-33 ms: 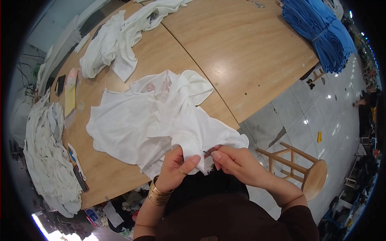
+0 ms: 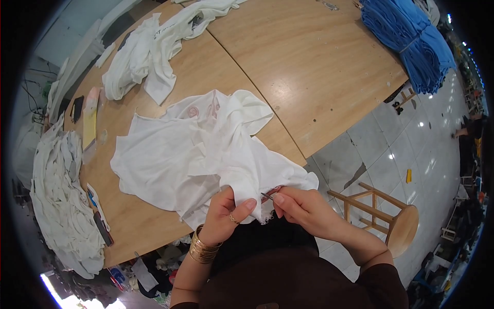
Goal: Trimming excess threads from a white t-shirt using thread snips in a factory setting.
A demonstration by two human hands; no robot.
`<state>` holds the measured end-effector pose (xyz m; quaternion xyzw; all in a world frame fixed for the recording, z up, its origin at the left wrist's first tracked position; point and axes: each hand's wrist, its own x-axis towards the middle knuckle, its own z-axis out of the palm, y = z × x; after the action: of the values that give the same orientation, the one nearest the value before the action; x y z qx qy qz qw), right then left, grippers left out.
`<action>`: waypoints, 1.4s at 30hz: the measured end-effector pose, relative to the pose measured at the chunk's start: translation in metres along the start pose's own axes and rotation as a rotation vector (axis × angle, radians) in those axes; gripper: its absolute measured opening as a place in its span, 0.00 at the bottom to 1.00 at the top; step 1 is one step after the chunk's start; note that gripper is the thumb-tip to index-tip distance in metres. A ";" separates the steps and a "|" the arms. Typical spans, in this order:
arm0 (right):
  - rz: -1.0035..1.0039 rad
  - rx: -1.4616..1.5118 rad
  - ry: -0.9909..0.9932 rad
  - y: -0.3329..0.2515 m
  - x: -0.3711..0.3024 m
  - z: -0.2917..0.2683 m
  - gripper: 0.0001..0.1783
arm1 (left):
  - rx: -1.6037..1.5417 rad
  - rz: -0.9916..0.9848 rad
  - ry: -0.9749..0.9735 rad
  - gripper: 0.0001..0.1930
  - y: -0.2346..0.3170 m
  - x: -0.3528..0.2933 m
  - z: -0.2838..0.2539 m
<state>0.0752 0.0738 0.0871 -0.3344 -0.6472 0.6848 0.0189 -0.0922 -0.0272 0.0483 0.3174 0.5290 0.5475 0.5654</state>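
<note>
A white garment (image 2: 159,154) lies bunched on the near part of the wooden table, its close end drawn over the edge towards me. Reddish line markings show on its far part. My left hand (image 2: 226,213) is closed on a fold of it, thumb on top. Between the thumb and fingers of my right hand (image 2: 303,208) is a small, thin, dark metal tool with a pointed tip (image 2: 266,196); its kind cannot be made out. The tip touches or nearly touches the cloth beside my left thumb. Below it hangs a frayed, lacy-looking edge (image 2: 266,216).
The wooden table (image 2: 288,67) has a seam across it. White garments (image 2: 134,62) lie at the far left, a white cloth pile (image 2: 64,201) at the left edge, with a dark-handled tool (image 2: 103,229) beside it. A tied blue cloth bundle (image 2: 411,44) sits far right. A wooden stool (image 2: 402,230) stands on the tiled floor.
</note>
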 end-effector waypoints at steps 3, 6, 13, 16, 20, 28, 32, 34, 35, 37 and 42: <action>0.005 -0.040 -0.027 0.000 -0.003 -0.002 0.18 | -0.016 0.003 0.008 0.09 -0.001 0.001 0.000; 0.023 -0.052 -0.047 -0.001 -0.004 -0.002 0.19 | -0.035 -0.013 0.003 0.09 -0.001 0.001 -0.001; 0.027 -0.073 -0.038 -0.003 -0.003 -0.002 0.19 | 0.020 -0.004 -0.007 0.09 0.001 0.001 -0.002; 0.025 -0.063 -0.044 -0.001 -0.002 -0.001 0.18 | 0.014 -0.011 -0.001 0.09 0.001 0.001 -0.002; 0.012 -0.085 -0.020 -0.001 0.000 0.002 0.18 | 0.012 -0.010 0.003 0.10 0.001 0.000 -0.003; -0.005 -0.069 0.003 0.001 -0.002 0.002 0.18 | -0.100 -0.039 -0.019 0.12 -0.007 -0.001 -0.007; -0.020 -0.107 -0.022 -0.002 -0.003 0.001 0.18 | -0.074 -0.045 -0.032 0.13 -0.006 0.000 -0.006; -0.019 -0.115 -0.031 -0.002 -0.003 0.001 0.18 | -0.099 -0.044 -0.018 0.13 -0.004 0.000 -0.004; -0.014 -0.124 -0.032 -0.002 -0.003 0.001 0.18 | -0.099 -0.044 -0.018 0.13 -0.003 0.000 -0.005; -0.009 -0.133 -0.032 -0.002 -0.002 0.002 0.18 | 0.019 -0.101 -0.037 0.19 -0.001 0.000 -0.007; -0.025 -0.115 -0.012 -0.002 -0.001 0.003 0.17 | 0.008 -0.061 -0.027 0.15 -0.003 -0.001 -0.007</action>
<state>0.0734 0.0711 0.0892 -0.3229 -0.6896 0.6482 0.0045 -0.0975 -0.0301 0.0438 0.3107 0.5330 0.5237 0.5874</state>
